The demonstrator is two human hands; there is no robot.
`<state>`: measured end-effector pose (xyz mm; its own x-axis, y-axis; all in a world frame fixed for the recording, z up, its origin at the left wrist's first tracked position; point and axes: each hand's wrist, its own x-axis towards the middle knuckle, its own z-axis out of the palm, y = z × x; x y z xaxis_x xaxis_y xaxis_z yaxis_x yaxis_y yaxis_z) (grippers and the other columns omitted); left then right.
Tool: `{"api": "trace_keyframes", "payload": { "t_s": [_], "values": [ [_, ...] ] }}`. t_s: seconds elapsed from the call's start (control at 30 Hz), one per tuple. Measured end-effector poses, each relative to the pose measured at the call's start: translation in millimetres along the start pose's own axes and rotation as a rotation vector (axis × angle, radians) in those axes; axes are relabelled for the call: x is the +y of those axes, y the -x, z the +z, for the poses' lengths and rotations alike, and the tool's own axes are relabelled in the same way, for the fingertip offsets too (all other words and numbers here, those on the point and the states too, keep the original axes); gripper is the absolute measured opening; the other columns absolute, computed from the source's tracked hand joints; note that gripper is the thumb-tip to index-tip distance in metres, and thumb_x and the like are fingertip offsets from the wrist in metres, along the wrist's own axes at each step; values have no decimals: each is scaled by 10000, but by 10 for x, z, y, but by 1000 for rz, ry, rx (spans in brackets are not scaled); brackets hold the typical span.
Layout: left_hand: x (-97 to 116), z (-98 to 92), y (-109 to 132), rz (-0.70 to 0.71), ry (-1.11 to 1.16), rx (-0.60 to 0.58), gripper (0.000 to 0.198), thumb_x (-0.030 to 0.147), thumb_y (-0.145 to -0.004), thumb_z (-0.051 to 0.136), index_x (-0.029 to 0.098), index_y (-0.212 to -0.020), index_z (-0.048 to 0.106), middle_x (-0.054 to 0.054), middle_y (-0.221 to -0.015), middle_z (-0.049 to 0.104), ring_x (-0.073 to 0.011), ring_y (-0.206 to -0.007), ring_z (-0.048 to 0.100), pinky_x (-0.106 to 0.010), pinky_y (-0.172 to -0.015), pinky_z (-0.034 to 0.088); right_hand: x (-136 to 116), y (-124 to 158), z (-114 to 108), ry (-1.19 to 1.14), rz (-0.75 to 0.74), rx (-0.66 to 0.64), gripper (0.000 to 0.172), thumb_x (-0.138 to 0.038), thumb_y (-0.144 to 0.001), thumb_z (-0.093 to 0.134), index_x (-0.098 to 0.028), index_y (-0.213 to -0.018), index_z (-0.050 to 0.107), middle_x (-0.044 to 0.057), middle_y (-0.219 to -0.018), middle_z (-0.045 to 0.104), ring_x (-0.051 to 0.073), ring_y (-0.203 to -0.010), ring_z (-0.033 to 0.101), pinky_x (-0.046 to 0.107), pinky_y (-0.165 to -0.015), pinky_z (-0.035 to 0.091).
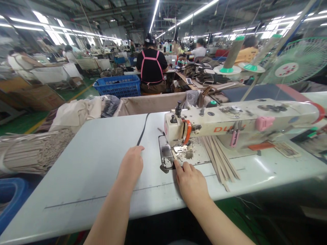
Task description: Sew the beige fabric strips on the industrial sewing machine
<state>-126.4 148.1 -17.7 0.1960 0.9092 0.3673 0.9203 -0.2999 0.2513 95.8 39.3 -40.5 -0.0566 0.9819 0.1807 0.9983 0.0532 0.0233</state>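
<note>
Left grip [130,164] closed on the near end of a dark strip [143,130], which runs away beyond it across the surface [102,163]! Over to its right, the right grip [192,182], forefinger down on a pale strip [174,155], whether pinched I can't tell; sewing machine [204,119] just ahead, beige strips [219,158] rightward, blue basket [117,85] far beyond.

Beyond the left hand [131,163], long tube lights [155,13] glow overhead; farther left, bright windows [41,17] stand above green floor [19,126].
</note>
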Motion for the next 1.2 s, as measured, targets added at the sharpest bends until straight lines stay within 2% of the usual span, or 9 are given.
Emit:
{"api": "trace_keyframes", "payload": {
  "t_s": [0.27, 0.57, 0.8, 1.03, 1.2],
  "values": [
    [-117, -78, 546, 49, 146, -21, 377, 116, -895, 403, 166, -1149, 677, -115, -1190, 723, -241, -1133, 667, -400, -1037, 534, 1, -78, -14, -19, -13, 4, 485, -107, -985, 501, -168, -1463, 556, 126, -1012, 657, 258, -905, 650, 371, -721, 543],
    [-260, -314, 1072, -50, 189, -60, 303, 264, -919, 452, 233, -1083, 705, -73, -1149, 738, -226, -1053, 696, -357, -961, 567, -10, -96, -4, -21, -33, 40, 502, -69, -967, 458, -142, -1454, 558, 144, -1037, 665, 261, -906, 645, 385, -738, 545],
    [-385, -517, 1285, -140, 156, -96, 292, 318, -885, 462, 279, -941, 746, -18, -1037, 773, -207, -954, 729, -298, -858, 593, -25, -166, -38, -28, -12, -35, 583, -47, -938, 442, -146, -1509, 506, 156, -1018, 667, 274, -899, 666, 386, -706, 566],
    [-525, -688, 1360, -189, 76, -135, 308, 338, -836, 460, 305, -879, 763, 6, -978, 788, -216, -892, 753, -292, -779, 615, -63, -239, -70, -2, 34, -111, 627, -63, -961, 394, -173, -1578, 411, 146, -987, 658, 271, -871, 680, 358, -656, 550],
    [-571, -786, 1364, -231, 44, -159, 330, 361, -829, 447, 306, -860, 771, 4, -965, 798, -229, -891, 757, -313, -827, 610, -76, -257, -79, 8, 51, -134, 649, -63, -961, 392, -197, -1595, 387, 145, -978, 657, 268, -864, 697, 346, -654, 548]
  ]
}}
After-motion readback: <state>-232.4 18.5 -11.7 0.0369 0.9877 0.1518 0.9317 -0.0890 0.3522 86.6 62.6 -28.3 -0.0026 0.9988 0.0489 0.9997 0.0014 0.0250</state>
